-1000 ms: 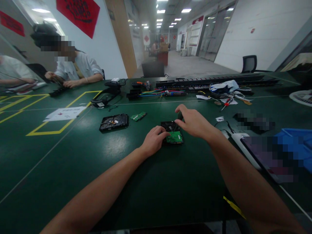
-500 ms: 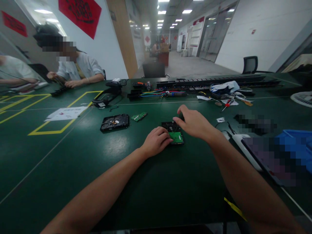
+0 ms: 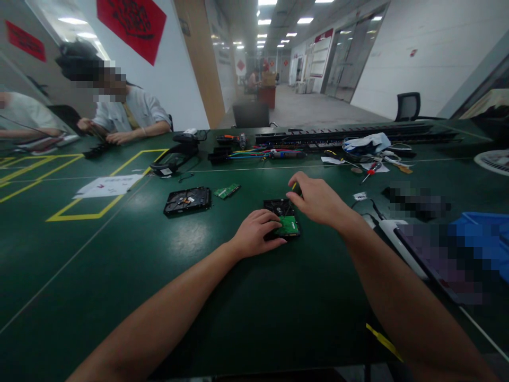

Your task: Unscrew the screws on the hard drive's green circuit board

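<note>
A hard drive (image 3: 274,206) with a green circuit board (image 3: 289,226) on its upper face lies in front of me. My left hand (image 3: 260,232) grips it from the left, fingers over the board and thumb along the near edge. Above its right side, my right hand (image 3: 316,199) is closed around a screwdriver (image 3: 297,188) with a dark and yellow handle; its tip is hidden. To the left rests another hard drive (image 3: 186,201), its circuit side bare. Beside that one is a loose green circuit board (image 3: 227,191).
Behind are a power drill (image 3: 234,140), coloured cables (image 3: 254,154) and long black rails (image 3: 350,135). A red screwdriver (image 3: 371,168) and gloves (image 3: 368,143) lie back right. A blue bin (image 3: 483,228) stands right. A co-worker (image 3: 127,111) sits far left.
My left thumb has stretched out along the drive's near edge, and the fingers have shifted on the board. My right hand has turned slightly, so the handle's yellow part now shows.
</note>
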Demonstrator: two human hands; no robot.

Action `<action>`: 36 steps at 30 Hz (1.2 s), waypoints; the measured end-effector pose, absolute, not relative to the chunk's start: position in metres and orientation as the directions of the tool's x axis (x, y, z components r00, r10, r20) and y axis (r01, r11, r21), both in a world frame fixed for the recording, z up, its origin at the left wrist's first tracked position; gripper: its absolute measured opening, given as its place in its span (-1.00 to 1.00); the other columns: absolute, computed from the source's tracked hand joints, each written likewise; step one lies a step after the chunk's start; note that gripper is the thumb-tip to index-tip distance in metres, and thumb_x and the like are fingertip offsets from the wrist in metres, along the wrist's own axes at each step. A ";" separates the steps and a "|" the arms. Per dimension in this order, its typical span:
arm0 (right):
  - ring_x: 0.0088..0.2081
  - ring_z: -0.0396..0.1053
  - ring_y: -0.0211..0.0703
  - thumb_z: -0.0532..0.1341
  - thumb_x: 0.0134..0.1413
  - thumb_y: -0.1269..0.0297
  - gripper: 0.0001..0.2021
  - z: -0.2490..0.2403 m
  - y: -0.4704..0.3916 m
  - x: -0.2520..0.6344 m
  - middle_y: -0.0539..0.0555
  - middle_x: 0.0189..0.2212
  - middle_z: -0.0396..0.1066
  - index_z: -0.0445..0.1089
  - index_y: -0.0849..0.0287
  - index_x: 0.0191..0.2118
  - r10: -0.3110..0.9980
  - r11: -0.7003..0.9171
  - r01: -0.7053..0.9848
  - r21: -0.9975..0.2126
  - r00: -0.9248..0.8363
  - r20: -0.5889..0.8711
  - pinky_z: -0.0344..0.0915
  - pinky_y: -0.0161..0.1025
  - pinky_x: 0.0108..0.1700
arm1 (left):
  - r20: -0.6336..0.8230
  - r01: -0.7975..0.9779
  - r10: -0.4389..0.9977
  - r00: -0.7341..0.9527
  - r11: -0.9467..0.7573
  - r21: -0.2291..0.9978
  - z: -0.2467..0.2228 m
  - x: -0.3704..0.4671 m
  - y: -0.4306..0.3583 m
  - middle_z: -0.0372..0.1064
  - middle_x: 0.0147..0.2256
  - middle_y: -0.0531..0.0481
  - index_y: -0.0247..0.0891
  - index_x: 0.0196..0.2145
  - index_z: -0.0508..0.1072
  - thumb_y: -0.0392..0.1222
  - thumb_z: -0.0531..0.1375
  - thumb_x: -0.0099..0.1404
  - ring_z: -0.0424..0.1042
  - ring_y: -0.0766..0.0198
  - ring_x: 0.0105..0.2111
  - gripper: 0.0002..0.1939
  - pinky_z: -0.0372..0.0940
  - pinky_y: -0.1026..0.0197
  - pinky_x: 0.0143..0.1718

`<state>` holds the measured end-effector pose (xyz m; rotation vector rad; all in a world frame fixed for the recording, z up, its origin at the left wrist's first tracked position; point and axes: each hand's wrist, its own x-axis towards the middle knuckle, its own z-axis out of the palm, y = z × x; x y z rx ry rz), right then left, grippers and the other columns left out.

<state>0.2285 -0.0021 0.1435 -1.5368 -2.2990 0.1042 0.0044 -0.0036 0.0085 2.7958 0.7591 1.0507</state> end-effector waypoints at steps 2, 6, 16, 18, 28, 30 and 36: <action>-0.13 0.55 0.15 0.18 0.34 0.26 -0.75 0.143 -0.002 0.228 0.28 -0.11 0.59 0.37 0.19 0.07 0.901 0.414 0.871 -0.265 -0.349 0.258 0.36 0.00 -0.07 | 0.588 0.430 0.472 0.656 -0.875 0.222 0.009 0.005 -0.003 0.55 0.03 -0.17 -0.19 0.00 0.58 0.12 0.34 0.41 0.51 -0.01 0.10 -0.62 0.40 -0.13 0.16; -0.03 0.53 0.17 0.14 0.34 0.28 -0.70 0.142 -0.002 0.228 0.32 -0.01 0.56 0.34 0.23 0.12 0.898 0.425 0.860 -0.283 -0.361 0.251 0.36 0.03 0.03 | 0.566 0.442 0.484 0.668 -0.869 0.222 0.007 0.005 -0.003 0.55 0.03 -0.16 -0.18 0.00 0.59 0.06 0.34 0.41 0.50 -0.01 0.10 -0.67 0.39 -0.13 0.17; -0.15 0.53 0.13 0.16 0.27 0.35 -0.62 0.145 -0.004 0.231 0.30 -0.09 0.58 0.31 0.25 0.18 0.888 0.450 0.836 -0.315 -0.381 0.256 0.34 0.00 -0.07 | 0.552 0.456 0.490 0.674 -0.865 0.211 0.006 0.004 -0.003 0.55 0.02 -0.14 -0.19 0.00 0.58 0.00 0.31 0.44 0.50 0.02 0.08 -0.72 0.36 -0.11 0.18; -0.22 0.51 0.07 0.16 0.28 0.36 -0.65 0.145 -0.004 0.232 0.25 -0.15 0.57 0.32 0.23 0.15 0.890 0.451 0.824 -0.343 -0.390 0.235 0.33 -0.04 -0.12 | 0.553 0.455 0.489 0.675 -0.866 0.210 0.006 0.004 -0.002 0.55 0.02 -0.14 -0.19 0.00 0.57 -0.01 0.31 0.44 0.51 0.02 0.07 -0.72 0.36 -0.10 0.17; -0.18 0.51 0.10 0.15 0.30 0.34 -0.71 0.145 -0.002 0.231 0.27 -0.12 0.57 0.33 0.21 0.10 0.895 0.440 0.838 -0.324 -0.379 0.236 0.33 0.00 -0.05 | 0.537 0.451 0.494 0.684 -0.865 0.221 0.005 0.003 -0.002 0.53 0.03 -0.15 -0.18 0.02 0.56 0.00 0.29 0.44 0.49 0.01 0.11 -0.71 0.35 -0.11 0.19; -0.17 0.52 0.10 0.16 0.31 0.33 -0.72 0.145 -0.002 0.231 0.27 -0.11 0.57 0.33 0.21 0.10 0.894 0.440 0.846 -0.302 -0.378 0.242 0.35 0.00 -0.04 | 0.540 0.447 0.489 0.685 -0.867 0.219 0.006 0.003 -0.002 0.53 0.03 -0.15 -0.19 0.02 0.56 0.00 0.29 0.45 0.49 0.01 0.10 -0.71 0.36 -0.10 0.19; -0.07 0.53 0.13 0.23 0.34 0.24 -0.75 0.144 -0.001 0.231 0.26 -0.04 0.58 0.35 0.15 0.07 0.893 0.429 0.870 -0.244 -0.366 0.263 0.37 0.00 0.00 | 0.539 0.448 0.490 0.686 -0.867 0.218 0.004 0.004 -0.001 0.52 0.03 -0.14 -0.17 0.02 0.57 0.00 0.29 0.44 0.47 0.00 0.10 -0.71 0.36 -0.12 0.19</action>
